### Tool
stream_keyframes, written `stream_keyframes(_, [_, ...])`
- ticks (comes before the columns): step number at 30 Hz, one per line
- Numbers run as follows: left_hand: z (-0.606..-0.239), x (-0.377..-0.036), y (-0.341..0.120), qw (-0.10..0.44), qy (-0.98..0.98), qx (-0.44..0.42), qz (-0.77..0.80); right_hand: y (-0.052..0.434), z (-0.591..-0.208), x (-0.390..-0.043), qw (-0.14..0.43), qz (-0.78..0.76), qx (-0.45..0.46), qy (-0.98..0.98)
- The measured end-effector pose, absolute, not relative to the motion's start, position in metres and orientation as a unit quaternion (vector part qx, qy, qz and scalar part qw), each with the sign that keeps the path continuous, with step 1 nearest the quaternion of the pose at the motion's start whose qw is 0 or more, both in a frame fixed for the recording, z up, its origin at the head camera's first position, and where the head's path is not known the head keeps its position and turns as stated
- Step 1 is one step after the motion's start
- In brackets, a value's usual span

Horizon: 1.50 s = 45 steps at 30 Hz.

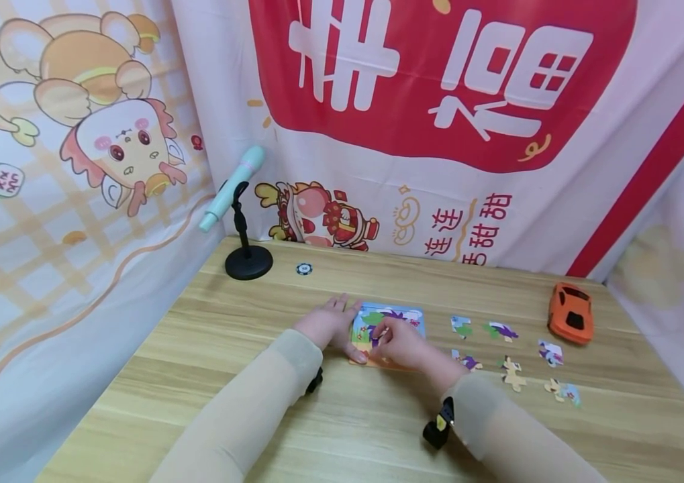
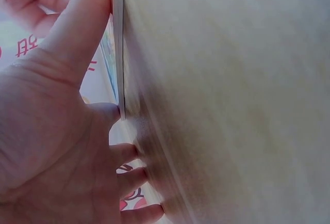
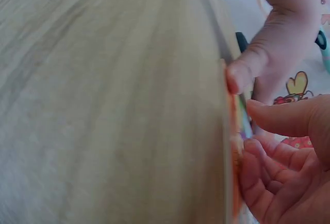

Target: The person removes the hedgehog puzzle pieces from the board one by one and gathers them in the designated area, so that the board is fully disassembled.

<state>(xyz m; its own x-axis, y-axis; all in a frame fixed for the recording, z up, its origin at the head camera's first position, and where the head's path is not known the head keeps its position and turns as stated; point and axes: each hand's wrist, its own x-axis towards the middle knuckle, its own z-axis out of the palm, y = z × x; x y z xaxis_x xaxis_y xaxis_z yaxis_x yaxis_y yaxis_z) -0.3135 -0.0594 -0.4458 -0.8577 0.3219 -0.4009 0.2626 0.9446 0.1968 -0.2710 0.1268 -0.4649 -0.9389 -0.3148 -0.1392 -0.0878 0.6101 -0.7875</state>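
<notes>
A colourful puzzle board [image 1: 399, 316] with an orange rim lies flat on the wooden table [image 1: 342, 416]. My left hand [image 1: 334, 320] lies flat beside the board's left edge. Its fingers [image 2: 135, 175] are straight on the wood, and its thumb [image 2: 85, 22] presses against the board's edge [image 2: 118, 43]. My right hand [image 1: 391, 339] is on the board's near part, fingers [image 3: 258, 154] curled down onto the picture surface [image 3: 235, 131], where they seem to hold a small piece; the piece itself is mostly hidden. The right thumb [image 3: 281, 116] stays a little apart from them.
Several loose puzzle pieces [image 1: 501, 330] lie scattered to the right of the board. An orange toy car [image 1: 571, 312] stands at the far right. A mint microphone [image 1: 234, 186] on a black stand and a dark chip [image 1: 304, 269] are at the back left. Printed cloth walls enclose the table.
</notes>
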Motion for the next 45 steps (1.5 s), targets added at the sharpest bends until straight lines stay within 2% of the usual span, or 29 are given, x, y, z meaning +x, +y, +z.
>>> stream_keyframes(9, [-0.462, -0.327, -0.059, 0.224, 0.96, 0.15, 0.072, 0.119, -0.469, -0.269, 0.12, -0.359, -0.122, 0.917])
stream_keyframes(18, [-0.46, -0.332, -0.064, 0.258, 0.951, 0.158, 0.066, 0.116, -0.472, -0.268, 0.107, -0.35, -0.133, 0.921])
stream_keyframes(24, [-0.459, -0.333, -0.064, 0.259, 0.951, 0.161, 0.059, 0.115, -0.473, -0.269, 0.105, -0.358, -0.125, 0.919])
stream_keyframes(29, [-0.458, -0.332, -0.063, 0.257, 0.951, 0.157, 0.06, 0.116, -0.473, -0.268, 0.105, -0.394, -0.102, 0.908])
stream_keyframes(34, [-0.465, -0.337, -0.063, 0.25, 0.954, 0.158, 0.047, 0.12, -0.469, -0.267, 0.138, -0.5, -0.059, 0.853])
stream_keyframes(39, [-0.444, -0.322, -0.062, 0.253, 0.953, 0.156, 0.052, 0.125, -0.467, -0.267, 0.172, -0.557, -0.039, 0.812])
stream_keyframes(45, [-0.455, -0.329, -0.062, 0.254, 0.953, 0.159, 0.053, 0.132, -0.468, -0.268, 0.169, -0.574, -0.045, 0.8])
